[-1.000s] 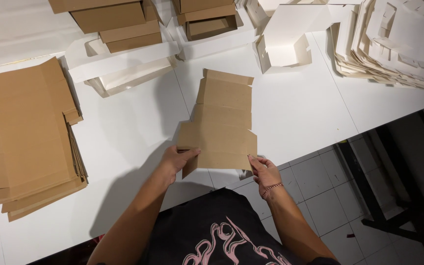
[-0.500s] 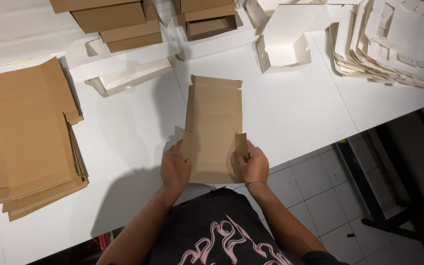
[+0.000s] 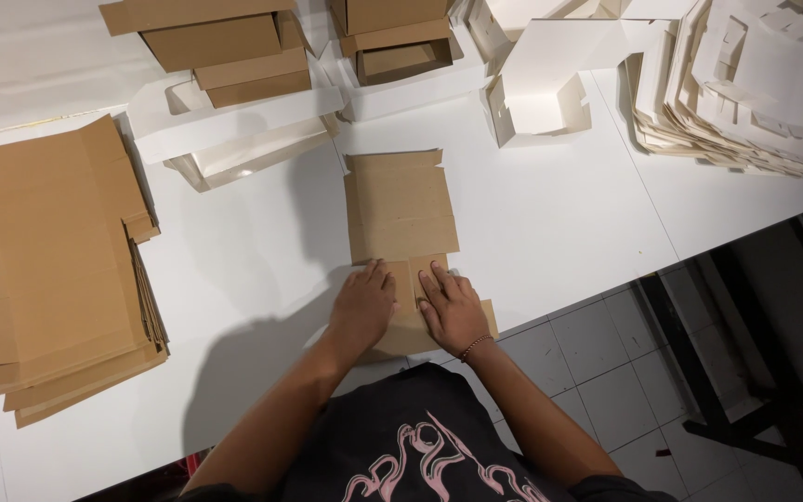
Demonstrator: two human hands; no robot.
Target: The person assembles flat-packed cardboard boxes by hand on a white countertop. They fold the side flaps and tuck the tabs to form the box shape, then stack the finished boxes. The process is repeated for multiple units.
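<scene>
A flat brown cardboard box blank (image 3: 400,209) lies on the white table (image 3: 550,223) straight in front of me, its side flaps folded inward. My left hand (image 3: 363,307) and my right hand (image 3: 453,310) press flat on its near end, palms down, fingers together, side by side. A bracelet sits on my right wrist. The part of the blank under my hands is hidden.
A stack of flat brown blanks (image 3: 48,270) lies at the left. Assembled brown boxes (image 3: 220,46) and more of them (image 3: 392,37) stand at the back with white trays (image 3: 234,135). A folded white box (image 3: 541,102) and a pile of white blanks (image 3: 745,84) are at the right. The table edge drops to a tiled floor (image 3: 625,372).
The blank was held up with its flaps spread a second ago. Its sides were folded in, and now it lies flat with both hands pressing on its near end.
</scene>
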